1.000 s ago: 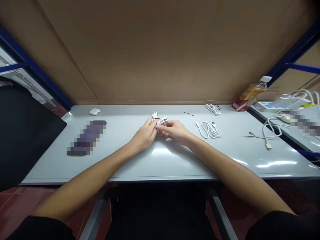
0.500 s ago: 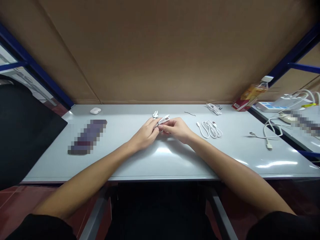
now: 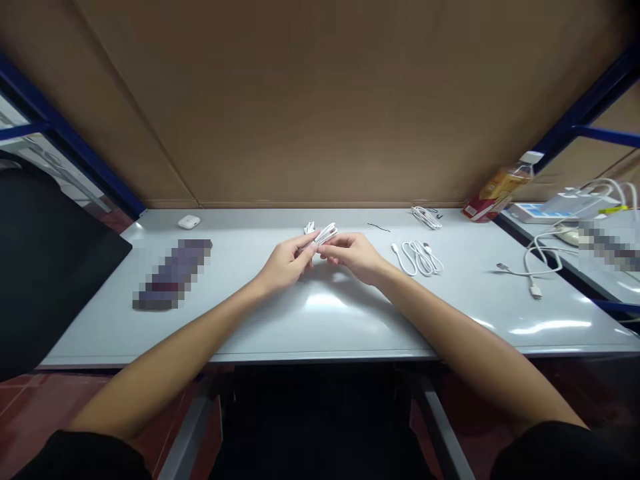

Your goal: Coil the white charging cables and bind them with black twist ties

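Note:
Both my hands meet over the middle of the grey table [image 3: 320,320]. My left hand [image 3: 286,261] and my right hand [image 3: 354,255] pinch a folded bundle of white cable [image 3: 323,235] between their fingertips, held just above the tabletop. The bundle sticks up and away from me between the two hands. A small white piece [image 3: 309,228] shows just behind it; I cannot tell whether it is part of the same cable.
A coiled white cable [image 3: 419,258] lies right of my hands, another coil [image 3: 427,217] and a thin black wire [image 3: 379,227] near the cardboard backing. A white earbud case [image 3: 189,222] and a blurred dark object [image 3: 173,274] lie left. A bottle [image 3: 497,187] and loose cable [image 3: 536,267] sit right.
Both hands have risen slightly and shifted away from me, and the cable bundle is tilted a little more upright between the fingertips.

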The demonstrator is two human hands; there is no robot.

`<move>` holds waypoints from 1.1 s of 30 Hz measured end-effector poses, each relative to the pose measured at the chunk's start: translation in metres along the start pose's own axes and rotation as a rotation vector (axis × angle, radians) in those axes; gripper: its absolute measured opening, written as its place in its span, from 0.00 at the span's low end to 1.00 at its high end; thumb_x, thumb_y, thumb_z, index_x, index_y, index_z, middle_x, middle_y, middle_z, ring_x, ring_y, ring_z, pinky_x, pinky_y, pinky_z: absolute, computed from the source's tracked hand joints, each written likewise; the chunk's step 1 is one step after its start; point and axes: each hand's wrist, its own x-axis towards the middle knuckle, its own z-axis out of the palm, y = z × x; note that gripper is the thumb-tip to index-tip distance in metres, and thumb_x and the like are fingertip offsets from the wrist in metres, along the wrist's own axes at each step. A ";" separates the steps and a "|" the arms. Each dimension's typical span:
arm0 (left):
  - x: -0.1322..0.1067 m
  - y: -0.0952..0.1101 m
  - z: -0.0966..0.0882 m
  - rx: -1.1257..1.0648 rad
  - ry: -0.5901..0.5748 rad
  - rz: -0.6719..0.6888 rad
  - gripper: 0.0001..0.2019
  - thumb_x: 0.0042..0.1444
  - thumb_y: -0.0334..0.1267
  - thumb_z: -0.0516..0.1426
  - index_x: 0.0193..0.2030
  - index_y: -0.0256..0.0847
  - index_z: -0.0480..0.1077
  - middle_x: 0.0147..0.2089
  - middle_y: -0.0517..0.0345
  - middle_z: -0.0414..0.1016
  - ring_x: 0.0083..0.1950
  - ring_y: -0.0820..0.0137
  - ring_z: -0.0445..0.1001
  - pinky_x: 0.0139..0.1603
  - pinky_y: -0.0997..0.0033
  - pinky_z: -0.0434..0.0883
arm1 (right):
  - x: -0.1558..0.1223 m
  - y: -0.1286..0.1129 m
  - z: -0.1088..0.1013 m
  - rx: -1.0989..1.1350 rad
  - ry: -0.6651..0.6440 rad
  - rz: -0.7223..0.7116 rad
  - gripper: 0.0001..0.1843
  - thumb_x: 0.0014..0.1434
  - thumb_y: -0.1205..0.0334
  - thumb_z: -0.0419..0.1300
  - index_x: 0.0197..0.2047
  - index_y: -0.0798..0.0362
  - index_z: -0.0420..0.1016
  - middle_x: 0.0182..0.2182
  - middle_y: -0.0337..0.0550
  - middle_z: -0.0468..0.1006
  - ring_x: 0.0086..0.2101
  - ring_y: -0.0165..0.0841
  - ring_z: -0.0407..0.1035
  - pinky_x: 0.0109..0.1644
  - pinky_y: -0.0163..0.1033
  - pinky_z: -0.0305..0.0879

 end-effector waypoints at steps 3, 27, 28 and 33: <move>0.001 0.002 0.000 -0.054 0.018 0.001 0.29 0.67 0.50 0.58 0.70 0.37 0.70 0.33 0.56 0.78 0.31 0.71 0.72 0.35 0.71 0.70 | 0.001 0.001 -0.002 0.133 -0.036 0.070 0.13 0.48 0.53 0.76 0.30 0.52 0.82 0.28 0.38 0.74 0.30 0.29 0.61 0.37 0.39 0.61; -0.001 0.001 0.006 -0.105 0.146 0.004 0.29 0.64 0.52 0.62 0.67 0.37 0.74 0.42 0.51 0.83 0.36 0.70 0.78 0.44 0.68 0.76 | 0.001 0.004 0.004 0.126 0.007 0.066 0.10 0.54 0.55 0.70 0.33 0.53 0.82 0.34 0.43 0.80 0.29 0.28 0.67 0.35 0.37 0.63; -0.001 0.001 0.006 -0.085 0.151 0.008 0.29 0.64 0.52 0.61 0.67 0.37 0.74 0.43 0.51 0.83 0.36 0.70 0.78 0.43 0.68 0.76 | 0.001 0.005 0.003 0.061 0.023 0.017 0.10 0.55 0.55 0.70 0.34 0.53 0.82 0.33 0.42 0.80 0.29 0.28 0.67 0.35 0.37 0.63; -0.002 0.002 0.006 -0.071 0.119 0.010 0.28 0.65 0.53 0.60 0.65 0.38 0.75 0.35 0.56 0.81 0.33 0.71 0.77 0.40 0.69 0.77 | 0.001 0.006 -0.001 -0.365 0.084 -0.288 0.14 0.62 0.51 0.64 0.32 0.53 0.81 0.26 0.38 0.76 0.27 0.30 0.65 0.33 0.38 0.60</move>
